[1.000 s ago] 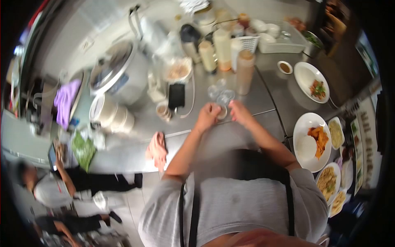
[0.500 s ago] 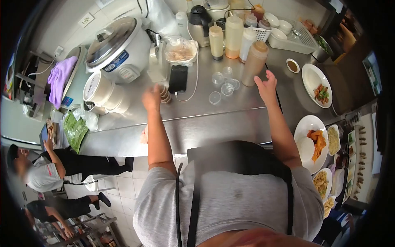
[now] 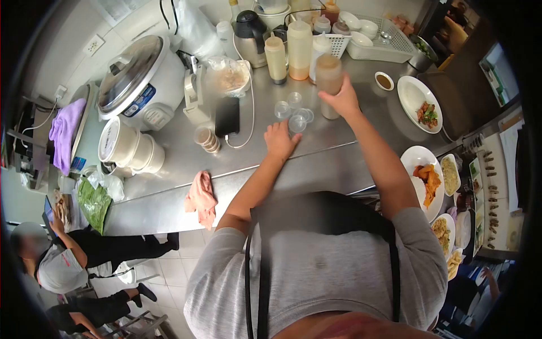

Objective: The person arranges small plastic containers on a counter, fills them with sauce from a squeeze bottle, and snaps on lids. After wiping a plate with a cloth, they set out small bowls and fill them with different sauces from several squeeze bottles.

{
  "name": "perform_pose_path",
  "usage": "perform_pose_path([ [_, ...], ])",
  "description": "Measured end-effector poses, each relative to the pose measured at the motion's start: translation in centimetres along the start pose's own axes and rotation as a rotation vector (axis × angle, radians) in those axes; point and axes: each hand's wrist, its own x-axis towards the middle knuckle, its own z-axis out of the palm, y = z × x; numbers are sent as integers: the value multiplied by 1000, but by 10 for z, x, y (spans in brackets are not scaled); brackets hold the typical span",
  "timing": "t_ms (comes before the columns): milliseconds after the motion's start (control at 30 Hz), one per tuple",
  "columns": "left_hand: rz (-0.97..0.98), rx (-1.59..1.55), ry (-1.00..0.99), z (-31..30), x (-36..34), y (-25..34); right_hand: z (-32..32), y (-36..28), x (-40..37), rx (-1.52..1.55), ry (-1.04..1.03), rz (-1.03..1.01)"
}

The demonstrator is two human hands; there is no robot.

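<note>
My right hand (image 3: 342, 100) is wrapped round a squeeze bottle (image 3: 329, 73) of brown sauce, which stands nearly upright at the middle of the steel counter. Several small clear plastic cups (image 3: 282, 109) are grouped just left of the bottle. At their near edge my left hand (image 3: 279, 139) reaches over the counter with its fingers spread, fingertips close to the nearest cup (image 3: 297, 124). Further left stands a stack of filled small cups (image 3: 206, 139), and beside it lies a black phone (image 3: 227, 116) with a white cable.
More squeeze bottles (image 3: 299, 50) and a thermos jug (image 3: 250, 38) line the back. A rice cooker (image 3: 141, 79) and white tubs (image 3: 131, 146) stand left; a pink cloth (image 3: 201, 198) lies at the front edge. Plated food (image 3: 420, 104) is on the right. Two people are at lower left.
My left hand has moved right, from the stacked cups to the loose clear cups. My right hand has closed round the sauce bottle. The pink cloth has come into fuller view.
</note>
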Motion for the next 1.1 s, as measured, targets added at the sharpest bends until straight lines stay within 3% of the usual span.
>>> perform_pose_path([
  [133, -55, -139, -122, -4, 10, -8, -21, -13, -6, -576, -264, -386],
  [233, -45, -184, -90, -10, 8, -8, -28, -3, -1, -872, -230, -744],
  [433, -3, -222, -140, -25, 11, 3, -32, -29, 3, -977, -263, -942],
  [533, 3, -229, -146, -25, 11, 3, -31, -36, 6, -1033, -284, -983],
  [733, -19, -209, -198, -41, 9, 9, -32, -46, 5, -1084, -403, -870],
  [1100, -53, -139, -244, -53, 16, 14, -41, -41, 5, -1080, -433, -721],
])
